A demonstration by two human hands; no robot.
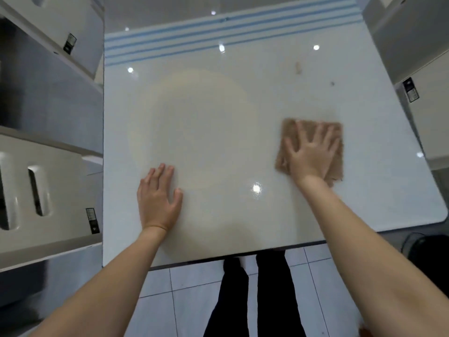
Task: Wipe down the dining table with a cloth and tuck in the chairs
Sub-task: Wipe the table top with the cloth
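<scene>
The cloth's point(289, 132) middle was hidden under the right hand point(313, 154), which was pressed flat on it with fingers spread, at the right of the table point(218, 117). Two chairs point(56, 171) at the left and a right chair point(403, 37) were cut off by the frame edges. A dark object point(430, 251) at the lower right could not be made out. The left hand point(158, 198) was laid flat on the table, fingers straight, nothing held. A brownish smear point(297, 68) and a speck point(332, 83) were seen above the cloth, apart from it.
</scene>
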